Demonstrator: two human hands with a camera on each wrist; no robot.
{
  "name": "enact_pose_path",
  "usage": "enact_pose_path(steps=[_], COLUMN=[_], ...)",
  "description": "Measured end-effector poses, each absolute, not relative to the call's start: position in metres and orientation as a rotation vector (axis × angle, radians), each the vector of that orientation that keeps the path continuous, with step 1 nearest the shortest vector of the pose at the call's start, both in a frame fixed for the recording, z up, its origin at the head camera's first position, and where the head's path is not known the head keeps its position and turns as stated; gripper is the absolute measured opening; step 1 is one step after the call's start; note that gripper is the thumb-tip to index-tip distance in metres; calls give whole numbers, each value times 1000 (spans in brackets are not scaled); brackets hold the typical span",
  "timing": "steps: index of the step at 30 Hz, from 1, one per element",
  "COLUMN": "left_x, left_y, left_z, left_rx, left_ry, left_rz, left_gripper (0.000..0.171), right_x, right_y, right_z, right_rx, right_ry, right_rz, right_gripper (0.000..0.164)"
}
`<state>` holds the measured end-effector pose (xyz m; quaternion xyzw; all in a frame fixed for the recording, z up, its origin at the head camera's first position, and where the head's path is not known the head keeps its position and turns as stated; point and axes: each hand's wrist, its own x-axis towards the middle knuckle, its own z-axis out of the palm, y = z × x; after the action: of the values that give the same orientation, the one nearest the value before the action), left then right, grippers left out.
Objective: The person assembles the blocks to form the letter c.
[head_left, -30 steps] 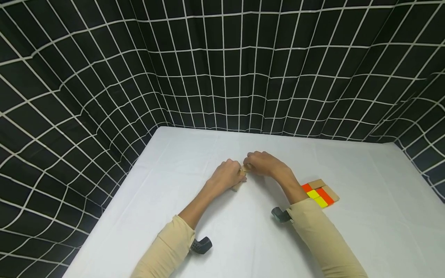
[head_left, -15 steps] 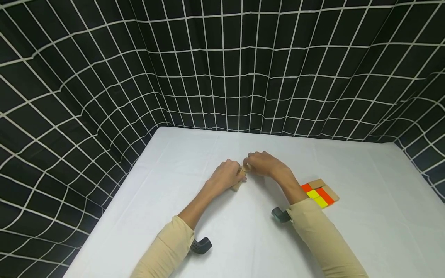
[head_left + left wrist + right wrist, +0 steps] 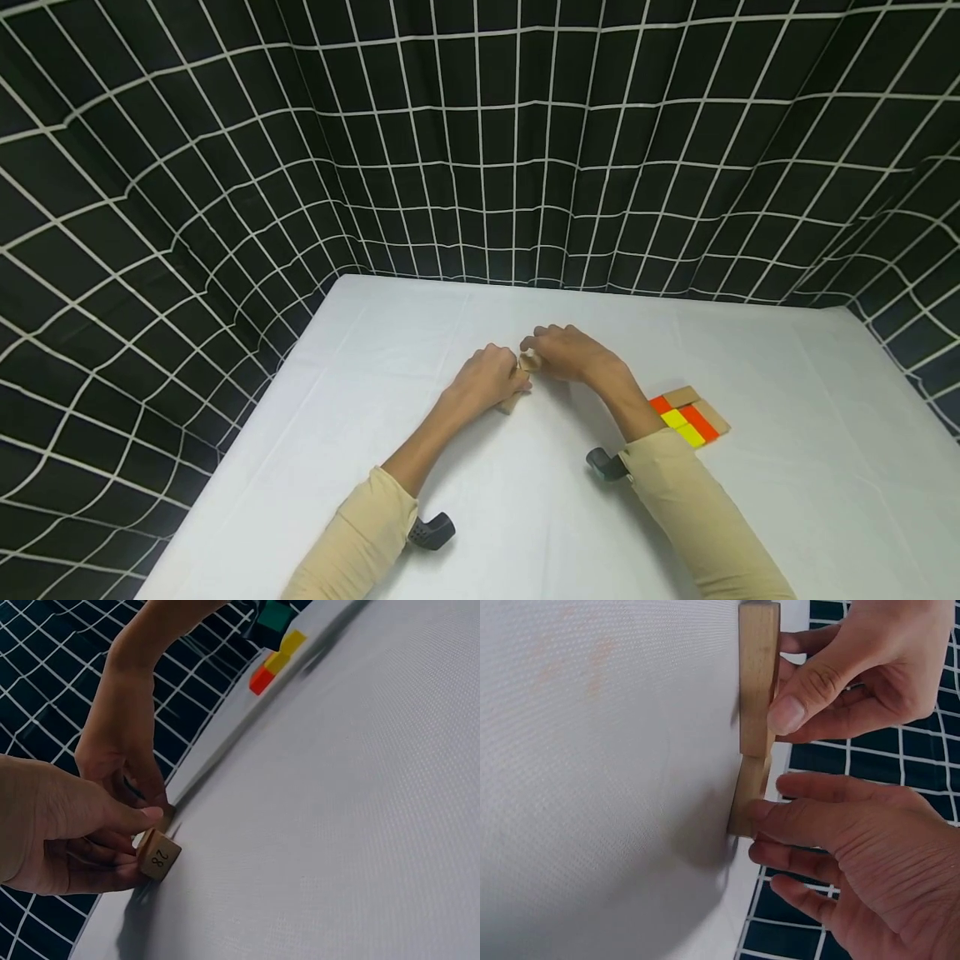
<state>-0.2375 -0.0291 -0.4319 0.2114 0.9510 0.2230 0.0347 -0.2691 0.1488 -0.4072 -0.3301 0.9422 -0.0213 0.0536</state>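
Observation:
In the head view my left hand and right hand meet over the white table. The left one holds a long wooden block between thumb and fingers; the left wrist view shows its end face marked 28. A second wooden block is pinched by my right thumb and fingers. Seen from the right wrist, the two blocks stand end to end on the cloth, meeting at a slight angle. The right hand's other fingers spread loosely beside its block.
A flat group of blocks lies by the right forearm: red, yellow and plain wood. Dark wrist devices hang under both sleeves. A black curtain with a white grid surrounds the white table.
My right fingers have shifted slightly left, and more of the block they pinch shows. The left hand has hardly moved.

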Motion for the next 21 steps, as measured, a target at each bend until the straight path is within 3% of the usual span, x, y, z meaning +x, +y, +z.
enact_pose_path(steps=[7,21], left_x=[-237,-237], left_y=[-29,-33], left_z=[-434,-434], left_rx=[679,659], left_ry=[2950,2941], left_rz=[636,642], left_gripper=[39,38], right_x=[-269,-266], right_y=[147,151], right_z=[-408,-406], right_rx=[-1002,-997], right_ry=[2845,2841], right_rz=[-100,-125], right_gripper=[21,29])
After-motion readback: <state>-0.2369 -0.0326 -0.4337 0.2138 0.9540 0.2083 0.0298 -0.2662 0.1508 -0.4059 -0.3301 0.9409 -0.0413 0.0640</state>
